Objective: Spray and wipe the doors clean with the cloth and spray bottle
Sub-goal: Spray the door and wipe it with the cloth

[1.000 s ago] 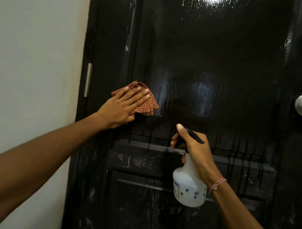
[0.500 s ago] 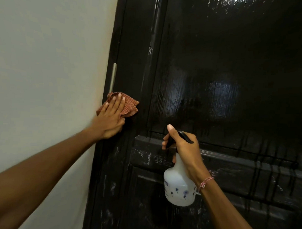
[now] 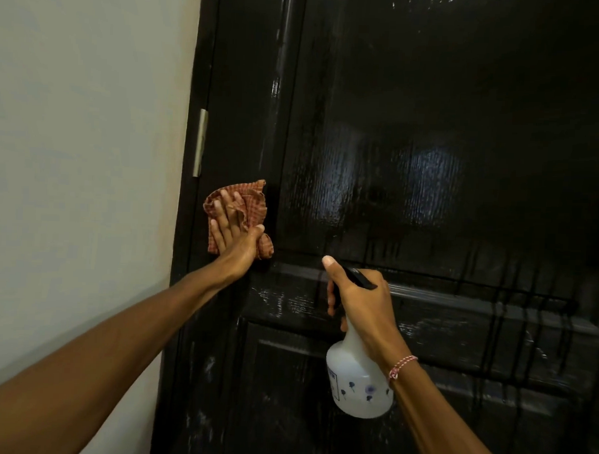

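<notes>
Cloth pressed to wet black door by flat-fingered left hand (just below the hinge), right hand gripping spray bottle.

1 door, dark and glossy, fills the middle and right. It shows 2 panels: 1 upper panel and 1 lower panel, with 1 rail between them. 1 hinge sits on the door's left edge. 1 wall stands at the left.

There are 2 hands, 1 left hand and 1 right hand, and 2 bare forearms, 1 at near left and 1 at near right.

1 cloth, checked, is under the left hand. 1 bottle, white, is in the right hand. 1 bracelet circles the right wrist. The bottle carries at least 4 small flower prints; they are too small for a sure count.
</notes>
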The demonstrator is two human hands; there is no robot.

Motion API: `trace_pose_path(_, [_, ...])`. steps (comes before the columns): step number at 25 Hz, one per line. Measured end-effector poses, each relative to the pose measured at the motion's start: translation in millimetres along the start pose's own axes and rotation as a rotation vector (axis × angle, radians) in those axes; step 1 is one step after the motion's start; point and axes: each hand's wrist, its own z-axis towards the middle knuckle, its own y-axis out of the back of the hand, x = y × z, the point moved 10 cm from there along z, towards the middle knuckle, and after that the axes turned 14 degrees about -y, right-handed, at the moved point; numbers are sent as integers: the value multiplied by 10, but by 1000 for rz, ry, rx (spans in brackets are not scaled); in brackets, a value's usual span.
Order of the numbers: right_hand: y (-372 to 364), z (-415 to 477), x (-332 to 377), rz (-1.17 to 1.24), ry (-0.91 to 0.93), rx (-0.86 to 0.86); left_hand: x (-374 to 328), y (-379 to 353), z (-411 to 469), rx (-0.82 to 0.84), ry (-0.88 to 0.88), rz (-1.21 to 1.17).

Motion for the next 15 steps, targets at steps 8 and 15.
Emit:
trace_pose_path(8, [539,-76,-169,-15,-2,-96,-664,-551,104,217,-354,313])
trace_pose_path(15, [1140,-160,-231,-34,41,-179,-967,-882,155,182,-510,528])
